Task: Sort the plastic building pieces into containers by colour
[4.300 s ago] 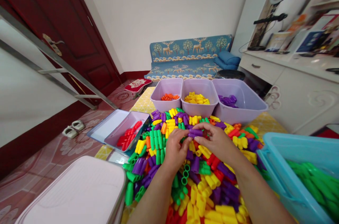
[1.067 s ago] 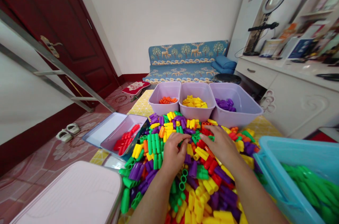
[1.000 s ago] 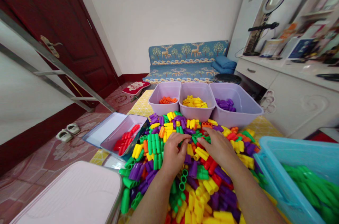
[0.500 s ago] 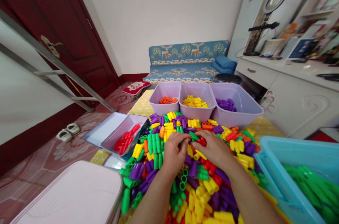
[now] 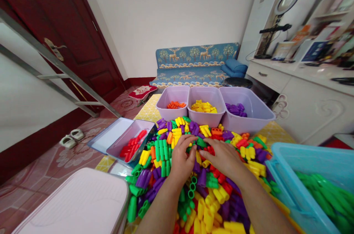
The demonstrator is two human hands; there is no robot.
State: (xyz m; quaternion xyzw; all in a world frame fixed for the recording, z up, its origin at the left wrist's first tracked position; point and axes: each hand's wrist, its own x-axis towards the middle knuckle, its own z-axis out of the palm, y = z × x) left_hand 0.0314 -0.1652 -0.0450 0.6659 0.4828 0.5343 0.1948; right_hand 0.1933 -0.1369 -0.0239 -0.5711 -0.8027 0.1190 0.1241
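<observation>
Both hands are over a heaped pile of plastic tube-shaped building blocks in green, yellow, purple, red and orange. My left hand [image 5: 181, 158] curves over the middle of the heap, its thumb and fingers apart. Facing it, my right hand [image 5: 221, 154] has its fingers stretched and its thumb apart, just above red blocks [image 5: 210, 150]. A green block [image 5: 200, 142] lies in the gap between the fingertips; I see neither hand gripping it. Green joined blocks [image 5: 160, 150] rest left of my left hand. The palms and what lies under them are hidden.
Beyond the pile stand three lilac bins with orange [image 5: 176, 105], yellow [image 5: 204, 107] and purple blocks [image 5: 236, 109]. A box [image 5: 117, 148] at left holds red blocks. A blue tub [image 5: 312, 151] at right holds green ones. A pale pink lid [image 5: 74, 201] lies front left.
The fingertips of my two hands have drawn slightly apart, my left hand's shifting left and its thumb and finger spreading. A few yellow and purple blocks near the middle bin have shifted.
</observation>
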